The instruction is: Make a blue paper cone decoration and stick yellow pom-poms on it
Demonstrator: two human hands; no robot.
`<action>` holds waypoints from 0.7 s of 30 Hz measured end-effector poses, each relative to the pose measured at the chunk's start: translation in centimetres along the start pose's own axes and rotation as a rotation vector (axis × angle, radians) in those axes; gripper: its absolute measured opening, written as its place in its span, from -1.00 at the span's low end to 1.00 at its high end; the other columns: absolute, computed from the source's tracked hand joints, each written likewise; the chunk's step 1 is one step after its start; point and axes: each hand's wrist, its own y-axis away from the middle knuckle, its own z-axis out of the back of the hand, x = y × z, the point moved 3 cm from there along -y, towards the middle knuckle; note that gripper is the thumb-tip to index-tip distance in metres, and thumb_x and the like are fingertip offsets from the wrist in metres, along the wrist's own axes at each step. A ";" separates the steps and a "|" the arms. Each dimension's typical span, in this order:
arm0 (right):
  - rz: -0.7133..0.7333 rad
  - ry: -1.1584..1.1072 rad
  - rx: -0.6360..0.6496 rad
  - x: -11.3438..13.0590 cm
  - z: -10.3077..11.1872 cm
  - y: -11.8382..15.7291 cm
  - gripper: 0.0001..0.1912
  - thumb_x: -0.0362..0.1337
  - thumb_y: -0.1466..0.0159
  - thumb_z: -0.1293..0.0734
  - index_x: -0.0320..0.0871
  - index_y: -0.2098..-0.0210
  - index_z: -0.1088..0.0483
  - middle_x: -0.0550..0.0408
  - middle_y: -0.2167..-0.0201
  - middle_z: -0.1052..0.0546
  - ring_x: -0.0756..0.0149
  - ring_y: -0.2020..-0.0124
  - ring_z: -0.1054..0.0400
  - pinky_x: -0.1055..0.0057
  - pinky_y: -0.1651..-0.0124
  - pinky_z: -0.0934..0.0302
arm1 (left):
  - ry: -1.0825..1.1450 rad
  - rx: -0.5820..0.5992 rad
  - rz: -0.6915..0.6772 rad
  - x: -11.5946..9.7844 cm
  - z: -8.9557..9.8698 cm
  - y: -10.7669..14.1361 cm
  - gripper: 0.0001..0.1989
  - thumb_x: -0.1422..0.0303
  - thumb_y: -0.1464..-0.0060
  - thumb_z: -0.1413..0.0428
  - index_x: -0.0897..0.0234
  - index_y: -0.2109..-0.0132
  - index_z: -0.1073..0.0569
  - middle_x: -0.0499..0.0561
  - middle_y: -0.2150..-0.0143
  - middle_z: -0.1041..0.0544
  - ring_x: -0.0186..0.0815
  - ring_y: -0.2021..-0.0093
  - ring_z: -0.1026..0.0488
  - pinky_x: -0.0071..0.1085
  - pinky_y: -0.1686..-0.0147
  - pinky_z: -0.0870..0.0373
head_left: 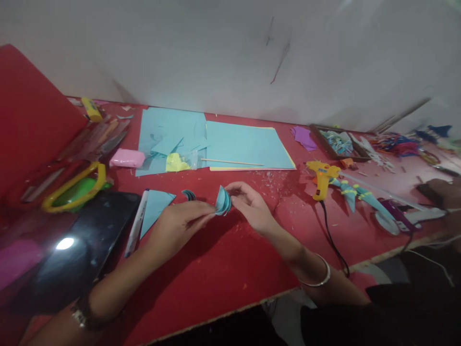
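A small bundle of curved light-blue paper pieces (222,201) is held up over the red table between both hands. My left hand (182,222) pinches its lower left edge with thumb and fingers. On the other side, my right hand (251,206) has its thumb and fingertips closed at the bundle's right edge. Just behind my left hand lies a small stack of curled dark-blue pieces (188,194). A light-blue paper triangle (154,204) and a capped marker (137,223) rest left of my left hand.
Blue sheets (248,144) with a thin stick (232,162) lie at the back. A yellow glue gun (322,179) with a black cord stands right. A black glossy panel (86,245), yellow-handled tool (72,190) and pink packet (127,158) are left. Another person's hand (441,192) is far right.
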 end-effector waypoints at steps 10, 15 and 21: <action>0.121 0.397 -0.055 0.1 0.6 0.0 -0.92 -0.33 -0.07 -0.26 -0.14 0.39 -0.30 0.14 0.42 -0.37 0.40 0.40 -0.28 0.41 0.32 -0.23 | -0.145 0.021 -0.162 0.4 -0.5 0.4 -0.68 0.30 -0.21 0.15 0.20 0.26 -0.49 -0.01 0.27 -0.59 -0.36 0.28 -0.51 -0.49 0.30 -0.37; 0.296 0.592 -0.052 0.9 0.7 0.2 -0.69 -0.38 -0.05 -0.29 -0.10 0.17 -0.28 0.10 0.30 -0.35 0.38 0.31 -0.29 0.40 0.24 -0.23 | -0.355 -0.015 -0.251 0.4 -0.4 0.4 -0.61 0.30 -0.23 0.21 0.18 0.30 -0.51 -0.02 0.29 -0.59 -0.36 0.31 -0.50 -0.47 0.38 -0.31; 0.366 0.614 -0.046 1.2 0.6 0.2 -0.91 -0.38 -0.16 -0.21 -0.16 0.35 -0.34 0.10 0.41 -0.33 0.41 0.38 -0.28 0.49 0.38 -0.22 | -0.465 -0.006 -0.365 0.5 -0.3 0.4 -0.65 0.41 -0.22 0.21 0.21 0.28 -0.47 -0.06 0.38 -0.56 -0.41 0.45 -0.43 -0.48 0.48 -0.24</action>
